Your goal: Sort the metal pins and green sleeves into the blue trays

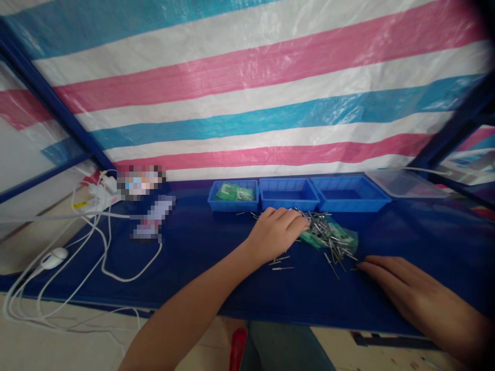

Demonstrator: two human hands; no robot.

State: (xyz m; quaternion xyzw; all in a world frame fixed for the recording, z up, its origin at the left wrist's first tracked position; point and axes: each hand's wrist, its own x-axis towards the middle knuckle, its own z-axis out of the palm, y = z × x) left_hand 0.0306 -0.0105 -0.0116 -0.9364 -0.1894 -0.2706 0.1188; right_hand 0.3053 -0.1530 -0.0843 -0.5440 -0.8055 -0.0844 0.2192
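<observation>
A heap of thin metal pins (328, 234) lies on the blue tabletop (216, 257), partly over green packets (340, 238). My left hand (276, 231) rests on the heap's left edge with its fingers curled down into the pins; what they grip is hidden. My right hand (410, 288) lies flat on the table at the lower right, fingers stretched and together, its tips beside a few stray pins (336, 263). Some loose pins (280, 264) lie under my left wrist.
Three blue trays stand in a row at the back: the left tray (233, 205) holds green packets, the middle tray (288, 195) and right tray (350, 195) look bare. A clear lid (406, 183) lies at right. White cables (96, 242) and a power strip (102, 188) sprawl at left.
</observation>
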